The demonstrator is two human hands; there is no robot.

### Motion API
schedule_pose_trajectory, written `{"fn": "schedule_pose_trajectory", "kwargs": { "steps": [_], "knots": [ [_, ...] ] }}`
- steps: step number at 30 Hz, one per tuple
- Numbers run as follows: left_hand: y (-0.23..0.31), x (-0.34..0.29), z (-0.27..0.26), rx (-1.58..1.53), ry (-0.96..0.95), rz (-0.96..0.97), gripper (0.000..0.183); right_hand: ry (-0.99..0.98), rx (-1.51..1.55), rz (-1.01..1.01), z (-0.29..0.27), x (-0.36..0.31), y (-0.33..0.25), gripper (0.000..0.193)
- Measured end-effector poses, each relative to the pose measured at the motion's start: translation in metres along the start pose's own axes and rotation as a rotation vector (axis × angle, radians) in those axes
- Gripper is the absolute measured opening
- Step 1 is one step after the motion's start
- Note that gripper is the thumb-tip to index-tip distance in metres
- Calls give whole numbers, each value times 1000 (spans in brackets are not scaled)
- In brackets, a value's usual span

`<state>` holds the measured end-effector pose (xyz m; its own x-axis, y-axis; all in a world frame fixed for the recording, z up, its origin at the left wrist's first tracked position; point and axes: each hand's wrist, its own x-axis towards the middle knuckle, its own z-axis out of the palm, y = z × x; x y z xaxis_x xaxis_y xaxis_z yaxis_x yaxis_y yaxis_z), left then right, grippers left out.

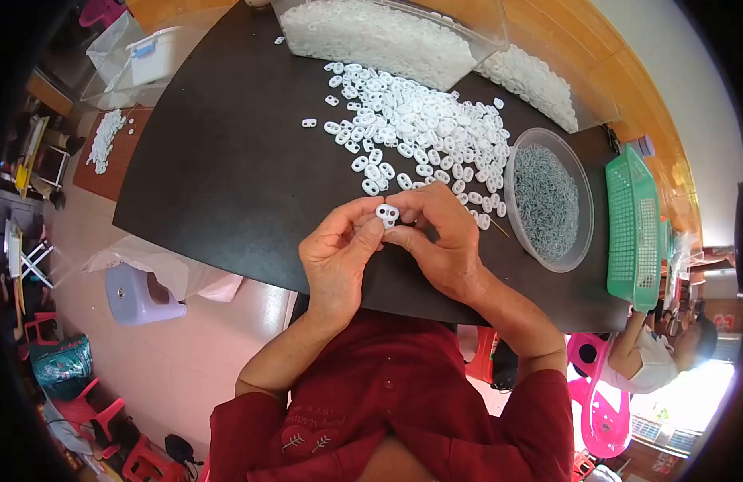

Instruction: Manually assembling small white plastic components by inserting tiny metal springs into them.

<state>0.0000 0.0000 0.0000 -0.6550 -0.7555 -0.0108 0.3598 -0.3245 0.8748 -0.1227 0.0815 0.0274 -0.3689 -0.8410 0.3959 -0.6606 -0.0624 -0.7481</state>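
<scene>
A small white plastic piece with two holes (387, 214) is pinched in front of me, just above the near edge of the dark table (227, 161). My left hand (337, 249) holds its left side between thumb and fingers. From the other side, my right hand (445, 241) closes its thumb and fingers on the same piece; some fingertips are hidden behind it. Just beyond my hands spreads a heap of similar white oval two-hole pieces (420, 116). Right of the heap, a round clear tub (582, 181) holds many small grey metal screws (546, 201).
Clear bins (500, 24) filled with white pieces (379, 36) line the far edge. A green mesh basket (633, 229) stands at the right. A thin stick (501, 229) lies beside the tub. Left on the floor is a purple stool (138, 293); another person (657, 357) is at far right.
</scene>
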Motion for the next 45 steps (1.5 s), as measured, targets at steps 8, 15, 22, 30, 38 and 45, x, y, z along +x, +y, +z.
{"fn": "schedule_pose_trajectory", "kwargs": {
  "steps": [8,15,22,30,38,45],
  "knots": [
    [-4,-5,1,53,-52,99,24,4,87,45,-3,-3,-7,32],
    [-4,-6,3,79,-4,147,24,30,73,-3,0,-5,-6,30],
    [-5,-8,3,104,-15,211,23,113,121,15,6,-9,-9,27],
    [-6,-11,5,179,35,290,21,160,75,-66,11,-9,-11,27],
    [-10,-14,4,152,84,296,20,186,-8,-190,17,-10,-7,28],
    [-12,-12,2,75,67,281,19,201,-14,-204,19,-10,-6,28]
  ]
}}
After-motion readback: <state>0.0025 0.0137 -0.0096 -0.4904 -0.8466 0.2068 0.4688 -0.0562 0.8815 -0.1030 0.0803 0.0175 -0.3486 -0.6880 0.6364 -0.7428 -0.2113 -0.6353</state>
